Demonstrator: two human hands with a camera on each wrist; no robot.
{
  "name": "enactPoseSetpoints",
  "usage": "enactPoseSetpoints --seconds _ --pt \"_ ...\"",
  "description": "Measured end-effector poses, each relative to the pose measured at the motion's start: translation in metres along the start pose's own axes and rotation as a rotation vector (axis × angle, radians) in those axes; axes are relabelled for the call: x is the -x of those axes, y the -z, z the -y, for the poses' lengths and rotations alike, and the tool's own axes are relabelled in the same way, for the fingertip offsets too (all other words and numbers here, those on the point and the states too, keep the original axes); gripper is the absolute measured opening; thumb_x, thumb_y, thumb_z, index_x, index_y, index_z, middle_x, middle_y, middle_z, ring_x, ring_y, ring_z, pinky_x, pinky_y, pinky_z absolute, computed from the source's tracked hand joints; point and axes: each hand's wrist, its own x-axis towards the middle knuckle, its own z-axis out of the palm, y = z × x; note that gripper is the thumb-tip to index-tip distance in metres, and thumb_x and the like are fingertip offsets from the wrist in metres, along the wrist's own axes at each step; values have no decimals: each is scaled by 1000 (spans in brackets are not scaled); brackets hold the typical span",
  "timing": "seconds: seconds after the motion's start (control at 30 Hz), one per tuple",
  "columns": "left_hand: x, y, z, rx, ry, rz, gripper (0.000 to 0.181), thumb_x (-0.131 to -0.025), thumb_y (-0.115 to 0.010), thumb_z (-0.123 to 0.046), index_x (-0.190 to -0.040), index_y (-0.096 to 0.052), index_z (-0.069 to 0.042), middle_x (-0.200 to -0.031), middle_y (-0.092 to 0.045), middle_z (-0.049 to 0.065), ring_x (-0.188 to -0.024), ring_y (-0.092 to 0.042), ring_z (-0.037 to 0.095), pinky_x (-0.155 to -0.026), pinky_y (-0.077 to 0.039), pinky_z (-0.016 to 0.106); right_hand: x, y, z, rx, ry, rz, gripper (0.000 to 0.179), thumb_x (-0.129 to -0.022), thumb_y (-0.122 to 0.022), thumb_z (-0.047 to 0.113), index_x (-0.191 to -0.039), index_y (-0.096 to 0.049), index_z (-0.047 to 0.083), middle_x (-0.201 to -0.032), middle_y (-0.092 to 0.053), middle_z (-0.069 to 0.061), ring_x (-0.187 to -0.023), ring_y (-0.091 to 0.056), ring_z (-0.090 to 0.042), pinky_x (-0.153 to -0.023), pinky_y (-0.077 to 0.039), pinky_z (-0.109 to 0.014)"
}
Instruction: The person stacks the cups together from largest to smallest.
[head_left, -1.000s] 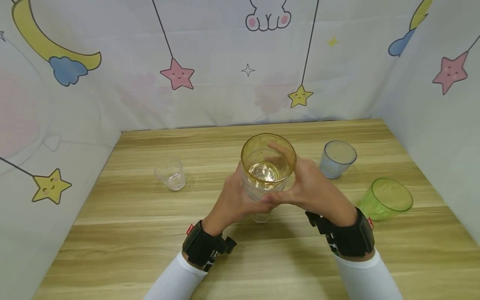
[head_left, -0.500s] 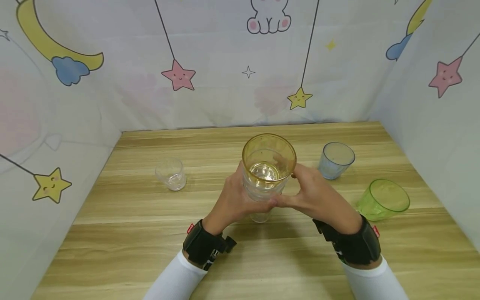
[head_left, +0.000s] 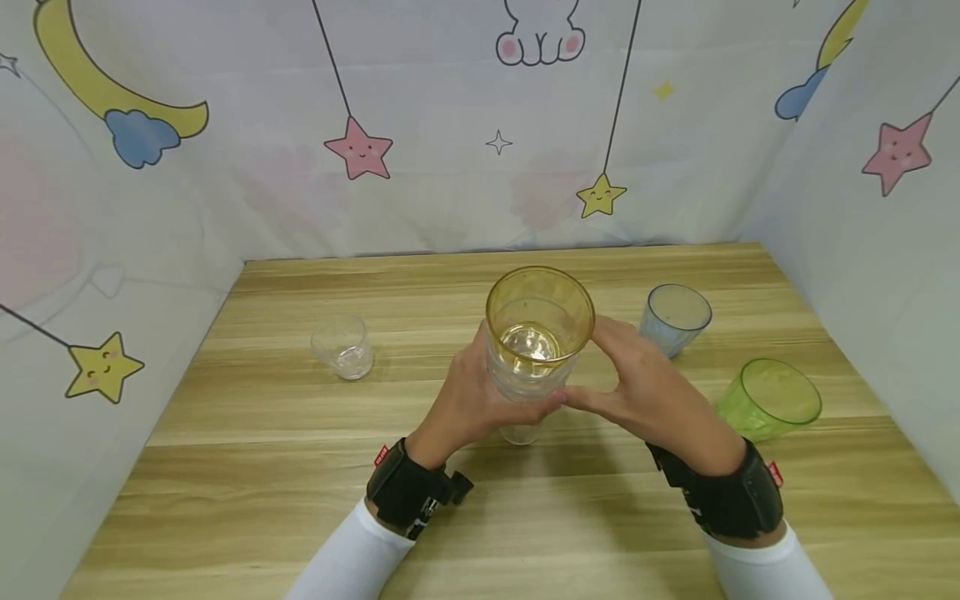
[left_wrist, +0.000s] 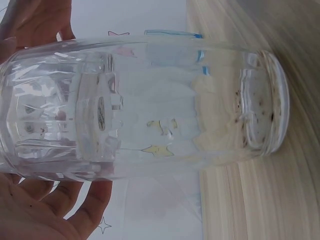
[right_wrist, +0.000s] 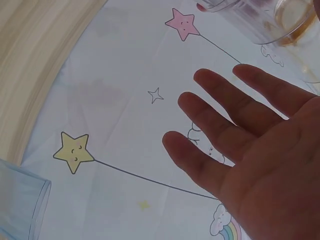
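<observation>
An amber-rimmed glass (head_left: 540,317) tops an upright stack in the middle of the table, nested in clear glass below. In the left wrist view, the tall clear drinking glass (left_wrist: 160,110) at the bottom stands on the wood with another glass inside its upper part. My left hand (head_left: 476,387) grips the stack below the amber rim, its thumb across the near side. To the stack's right is my right hand (head_left: 648,387); in the right wrist view its fingers (right_wrist: 210,120) are straight and spread, apart from the glass. Its thumb tip lies close to the left thumb.
A small clear glass (head_left: 345,348) stands to the left. A blue glass (head_left: 671,321) is at the back right, with a green glass (head_left: 768,400) nearer the right side. Printed cloth walls (head_left: 435,208) enclose the wooden tabletop (head_left: 300,483).
My right hand has loosened from the stack and drawn back to the right, its fingers leaving the amber glass. The left hand and the stack have stayed nearly still.
</observation>
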Motion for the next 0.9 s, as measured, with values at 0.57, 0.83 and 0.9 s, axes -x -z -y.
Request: enactPoseSetpoints --seconds 0.57,0.83,0.9 --pt "1 1 1 0 14 9 101 -64 -96 -33 -147 -39 -18 -127 -62 -2 -112 -63 15 -91 -53 36 21 17 -11 148 -209 10 85 -77 -88 40 -142 -53 -1 -144 -50 -26 -139 -35 -49 -108 -28 -69" --pt "2 1 1 13 15 14 103 -65 -95 -33 -149 -37 -20 -129 -61 -2 -113 -62 15 -92 -53 37 25 20 -18 232 -225 -10 87 -74 -89 43 -139 -55 -5 -140 -52 -29 -136 -38 -52 -107 -23 -73" --pt "2 2 1 15 21 14 103 -64 -95 -34 -148 -37 -20 -129 -61 -3 -113 -62 14 -91 -53 37 27 21 -18 256 -251 -9 88 -74 -89 45 -139 -55 -4 -141 -51 -29 -136 -38 -52 -106 -21 -76"
